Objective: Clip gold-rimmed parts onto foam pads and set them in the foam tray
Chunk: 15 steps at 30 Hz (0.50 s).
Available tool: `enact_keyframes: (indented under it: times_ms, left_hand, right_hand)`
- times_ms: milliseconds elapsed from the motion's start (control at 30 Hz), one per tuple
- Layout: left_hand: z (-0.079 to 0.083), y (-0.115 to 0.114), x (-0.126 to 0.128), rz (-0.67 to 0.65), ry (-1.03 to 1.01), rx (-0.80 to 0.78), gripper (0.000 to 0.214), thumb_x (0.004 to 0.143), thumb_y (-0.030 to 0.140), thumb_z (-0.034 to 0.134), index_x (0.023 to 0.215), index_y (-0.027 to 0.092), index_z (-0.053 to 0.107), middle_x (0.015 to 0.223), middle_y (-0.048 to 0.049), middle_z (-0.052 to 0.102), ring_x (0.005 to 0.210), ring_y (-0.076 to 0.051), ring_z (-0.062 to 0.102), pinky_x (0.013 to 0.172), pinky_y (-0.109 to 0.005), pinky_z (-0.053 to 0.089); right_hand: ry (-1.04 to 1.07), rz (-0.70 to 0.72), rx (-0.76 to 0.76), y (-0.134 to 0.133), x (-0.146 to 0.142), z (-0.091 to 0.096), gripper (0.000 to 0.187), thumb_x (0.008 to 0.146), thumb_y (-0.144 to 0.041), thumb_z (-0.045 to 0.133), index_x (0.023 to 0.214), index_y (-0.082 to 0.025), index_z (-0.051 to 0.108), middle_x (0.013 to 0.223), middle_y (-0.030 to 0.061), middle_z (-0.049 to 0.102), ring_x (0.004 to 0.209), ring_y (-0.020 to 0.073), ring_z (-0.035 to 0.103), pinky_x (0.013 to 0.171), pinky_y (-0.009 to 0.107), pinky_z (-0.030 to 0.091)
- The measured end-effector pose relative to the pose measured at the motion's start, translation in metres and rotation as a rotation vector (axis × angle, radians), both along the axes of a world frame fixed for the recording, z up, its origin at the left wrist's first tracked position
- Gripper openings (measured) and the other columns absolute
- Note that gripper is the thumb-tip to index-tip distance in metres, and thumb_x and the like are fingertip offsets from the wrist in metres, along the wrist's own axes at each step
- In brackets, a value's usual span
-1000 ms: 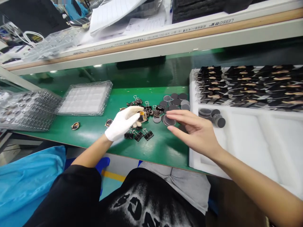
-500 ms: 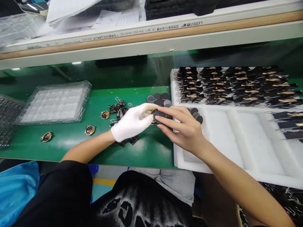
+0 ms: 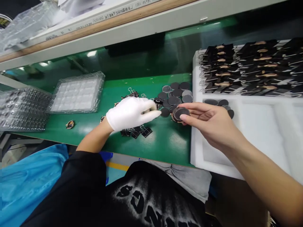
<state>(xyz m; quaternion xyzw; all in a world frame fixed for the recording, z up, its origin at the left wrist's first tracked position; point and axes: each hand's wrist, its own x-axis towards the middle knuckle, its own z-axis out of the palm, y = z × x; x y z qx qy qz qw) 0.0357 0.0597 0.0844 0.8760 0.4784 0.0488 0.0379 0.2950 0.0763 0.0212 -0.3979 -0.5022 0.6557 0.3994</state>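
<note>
My left hand (image 3: 132,114), in a white glove, has its fingers closed around a black binder clip (image 3: 158,101), whose wire handles are partly hidden by the fingers. Beneath and around that hand lies a pile of binder clips (image 3: 135,131). My bare right hand (image 3: 208,121) pinches a gold-rimmed watch case (image 3: 174,117) by its edge, with a dark round disc (image 3: 181,113) lying against its face. Several loose dark discs (image 3: 175,100) are spread on the green table just beyond the two hands.
Clear plastic trays (image 3: 77,94) are stacked at the left. Another watch case (image 3: 70,124) lies in front of them. At the right, a white foam tray (image 3: 197,145) carries rows of clipped watch cases (image 3: 222,66) and a few dark discs (image 3: 222,102). A shelf edge (image 3: 99,31) crosses above.
My hands have moved apart. The right one now holds the watch case with its disc, while the left has drawn away and has a binder clip. The view has turned and shifted.
</note>
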Motion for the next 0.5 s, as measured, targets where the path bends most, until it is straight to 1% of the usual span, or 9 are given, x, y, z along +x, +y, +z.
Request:
enact_keyframes:
  times_ms: [33,100,133,200,267,367,433,500]
  left_hand:
    - [0.0,-0.003,-0.004,0.012,0.132,0.032,0.044,0.104,0.054,0.049,0.095,0.019,0.074,0.077,-0.0048,0.072,0.07,-0.021,0.069,0.065,-0.033,0.042]
    - [-0.002,-0.01,-0.009,-0.02,0.367,0.098,0.052,0.102,0.061,0.049,0.085,0.017,0.071,0.073,-0.0076,0.066,0.067,-0.023,0.065,0.063,-0.035,0.034]
    - [-0.005,-0.013,-0.01,-0.05,0.451,0.119,0.053,0.102,0.061,0.049,0.082,0.016,0.07,0.075,-0.0091,0.065,0.069,-0.024,0.065,0.063,-0.035,0.033]
    - [-0.01,-0.016,-0.011,-0.106,0.544,0.114,0.05,0.103,0.055,0.05,0.077,0.016,0.068,0.077,-0.0102,0.064,0.07,-0.025,0.065,0.064,-0.036,0.031]
    - [-0.014,-0.017,-0.011,-0.157,0.566,0.077,0.046,0.103,0.049,0.052,0.075,0.016,0.066,0.076,-0.0095,0.064,0.07,-0.025,0.064,0.065,-0.036,0.03]
    - [-0.013,-0.012,-0.012,-0.192,0.534,0.053,0.045,0.103,0.048,0.054,0.075,0.016,0.066,0.072,-0.0078,0.063,0.064,-0.022,0.06,0.064,-0.036,0.028]
    - [-0.009,-0.008,-0.014,-0.166,0.45,0.059,0.047,0.103,0.05,0.053,0.072,0.017,0.063,0.069,-0.0058,0.06,0.059,-0.019,0.055,0.063,-0.035,0.026]
    - [-0.003,-0.003,-0.012,-0.088,0.302,0.095,0.048,0.104,0.049,0.052,0.069,0.018,0.059,0.068,-0.0038,0.059,0.057,-0.017,0.052,0.063,-0.035,0.027]
  right_hand:
    - [0.037,0.006,-0.061,0.003,0.001,-0.001,0.038,0.072,-0.038,0.093,0.105,-0.025,0.08,0.097,0.0049,0.08,0.087,0.0212,0.076,0.087,0.039,0.066]
    - [0.102,0.019,-0.175,0.008,0.003,-0.004,0.036,0.072,-0.039,0.093,0.103,-0.025,0.081,0.101,0.0053,0.08,0.089,0.0202,0.075,0.086,0.038,0.065]
    - [0.132,0.026,-0.222,0.01,0.003,-0.004,0.034,0.074,-0.039,0.092,0.102,-0.025,0.081,0.104,0.0052,0.08,0.091,0.0198,0.074,0.087,0.037,0.065]
    - [0.18,0.036,-0.29,0.013,0.003,-0.005,0.029,0.078,-0.04,0.088,0.102,-0.026,0.081,0.11,0.005,0.08,0.096,0.0188,0.074,0.09,0.035,0.064]
    - [0.213,0.031,-0.322,0.015,0.003,-0.006,0.024,0.082,-0.04,0.086,0.102,-0.026,0.081,0.112,0.0048,0.079,0.098,0.0175,0.074,0.094,0.034,0.063]
    - [0.252,0.011,-0.332,0.018,0.002,-0.008,0.024,0.081,-0.034,0.087,0.103,-0.025,0.081,0.111,0.0051,0.08,0.098,0.016,0.075,0.098,0.035,0.061]
    - [0.273,0.017,-0.337,0.019,0.003,-0.009,0.027,0.078,-0.032,0.089,0.103,-0.024,0.081,0.111,0.0052,0.08,0.1,0.0166,0.075,0.102,0.038,0.06]
    - [0.288,0.036,-0.322,0.02,0.004,-0.009,0.03,0.074,-0.032,0.092,0.1,-0.024,0.08,0.11,0.0048,0.08,0.102,0.0179,0.075,0.103,0.042,0.06]
